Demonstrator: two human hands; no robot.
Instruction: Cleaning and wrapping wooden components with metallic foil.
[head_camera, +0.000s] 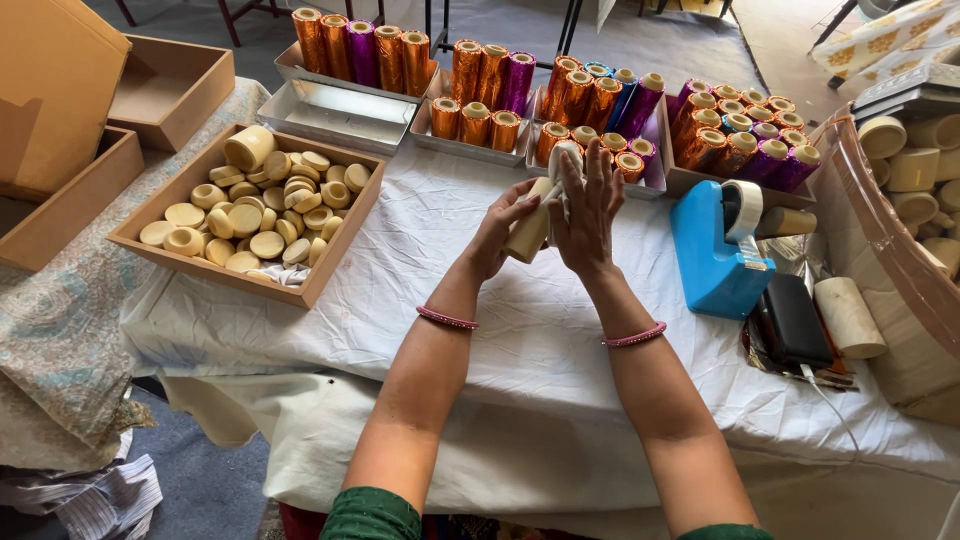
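Tube (528, 235) sits gripped in your left hand (497, 235), while your right hand (585, 215) presses open fingers (597, 165) against its top.

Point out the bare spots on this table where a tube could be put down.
Free: white cloth between wooden box and left hand; cloth before both forearms; the empty metal tray. Crowded: the foil tubes at the back, and the right edge around the blue tape dispenser.

Brown cardboard boxes (60, 110) stand far left; a shallow brown box (335, 255) left of centre holds cream caps (262, 205).
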